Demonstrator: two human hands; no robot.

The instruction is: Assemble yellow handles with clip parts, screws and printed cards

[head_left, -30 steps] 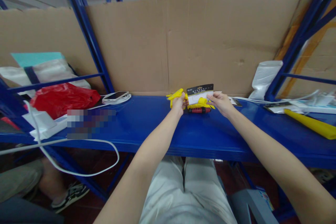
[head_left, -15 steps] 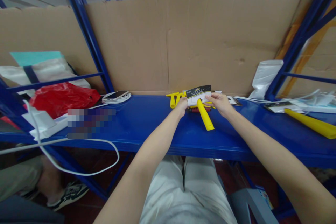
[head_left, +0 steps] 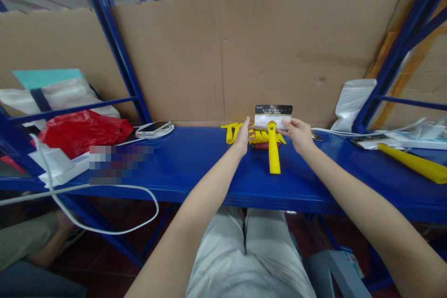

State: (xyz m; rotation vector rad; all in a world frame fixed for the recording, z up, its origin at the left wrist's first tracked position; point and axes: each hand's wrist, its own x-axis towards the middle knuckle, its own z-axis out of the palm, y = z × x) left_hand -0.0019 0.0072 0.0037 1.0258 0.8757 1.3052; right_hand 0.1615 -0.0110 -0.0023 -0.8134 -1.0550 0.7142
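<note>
My left hand (head_left: 243, 136) and my right hand (head_left: 297, 133) reach to the back of a blue shelf (head_left: 209, 167). Between them stands a white and black label card (head_left: 273, 116), pinched by my right hand at its right edge. A yellow plastic handle (head_left: 273, 153) hangs down from the card toward me and rests on the shelf. My left hand touches the card's left side with its fingers apart. Behind lie yellow toothed parts (head_left: 262, 137), a yellow piece (head_left: 231, 130) to the left, and a small red item (head_left: 261, 146).
A cardboard sheet (head_left: 244, 56) backs the shelf. A phone with a white cable (head_left: 155, 128) and a red bag (head_left: 82, 131) lie left. A long yellow handle (head_left: 412, 163) and clear bags (head_left: 352, 102) lie right. Another person's leg (head_left: 31, 242) shows low left.
The card was lifted upright and shifted right. The yellow handle swung down from a slant to point straight at me. My left hand let go of the yellow piece, which lies on the shelf.
</note>
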